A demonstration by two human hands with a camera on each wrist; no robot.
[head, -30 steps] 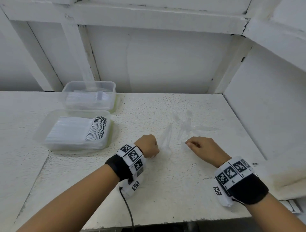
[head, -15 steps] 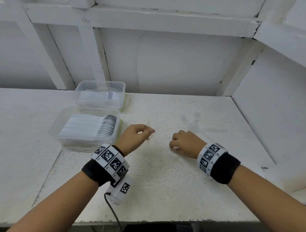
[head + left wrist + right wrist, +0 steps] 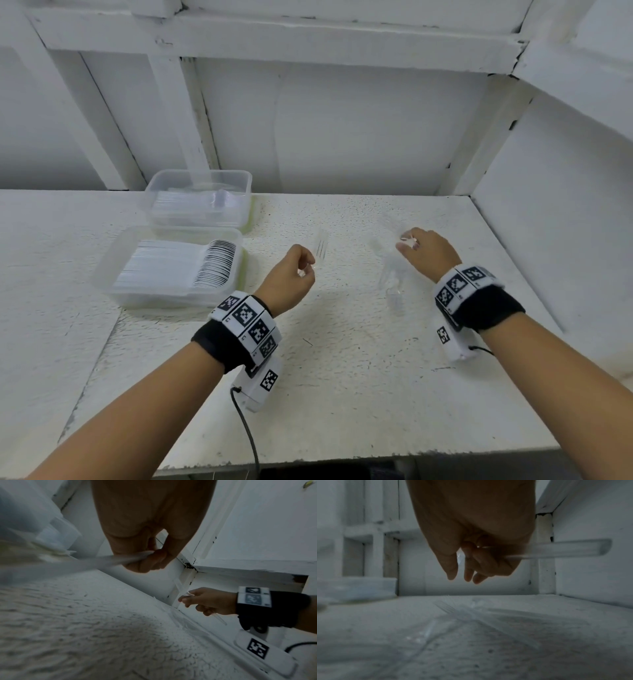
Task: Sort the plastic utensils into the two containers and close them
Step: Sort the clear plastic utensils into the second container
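Two clear open containers stand at the left: the near container (image 3: 109, 260) holds a stacked row of clear utensils, and the far container (image 3: 247, 186) holds another stack. My left hand (image 3: 306, 270) hovers to the right of the near container and pinches a clear plastic fork (image 3: 321, 247), tines pointing away; that fork (image 3: 109, 560) is blurred in the left wrist view. My right hand (image 3: 407, 244) is over the loose pile and grips a clear utensil whose handle (image 3: 573, 549) sticks out sideways. A few clear utensils (image 3: 394, 284) lie on the table below it, one of them a fork (image 3: 467, 614).
The white textured table (image 3: 342, 359) is boxed in by a white back wall (image 3: 342, 137) and a right side wall (image 3: 548, 222). A cable (image 3: 250, 435) hangs from my left wrist camera over the front edge.
My left hand has lifted a clear fork off the table and carried it left, nearer the containers. My right hand has picked up a utensil and moved away over the pile.
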